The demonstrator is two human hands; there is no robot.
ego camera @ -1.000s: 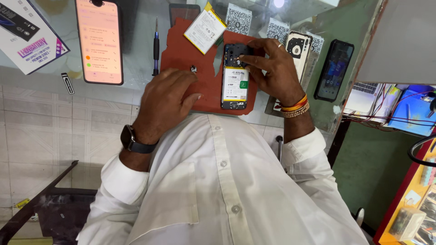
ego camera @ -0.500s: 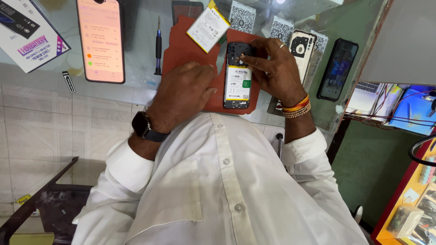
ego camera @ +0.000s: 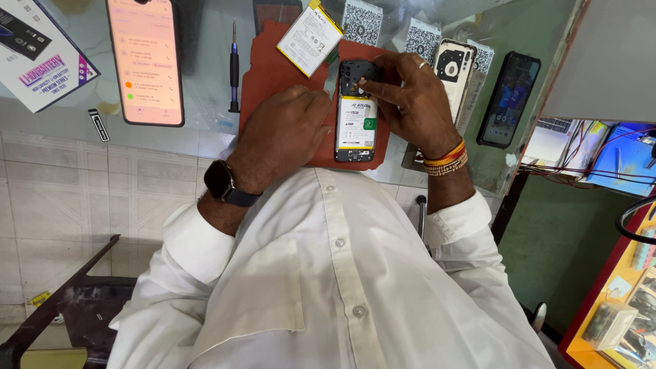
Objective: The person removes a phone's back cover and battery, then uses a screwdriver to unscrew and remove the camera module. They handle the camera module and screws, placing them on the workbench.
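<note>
An opened phone [ego camera: 357, 126] with its back off and a white-labelled battery showing lies on a red mat [ego camera: 266, 68] on the glass counter [ego camera: 205, 126]. My left hand [ego camera: 283, 137], with a dark watch on the wrist, rests curled on the mat and presses against the phone's left edge. My right hand [ego camera: 410, 102], with orange threads at the wrist, pinches the phone's dark upper end near the camera between thumb and forefinger. A loose battery [ego camera: 309, 37] lies on the mat just above my left hand.
A small screwdriver [ego camera: 234, 65] lies left of the mat, beyond it a lit phone [ego camera: 145, 61] and a printed box [ego camera: 34, 55]. A pale phone back cover [ego camera: 451, 68] and a dark phone [ego camera: 509, 99] lie to the right. The counter's edge runs just below the mat.
My left hand has slid up and right across the mat to the phone's left edge. My right hand has stayed at the phone's top.
</note>
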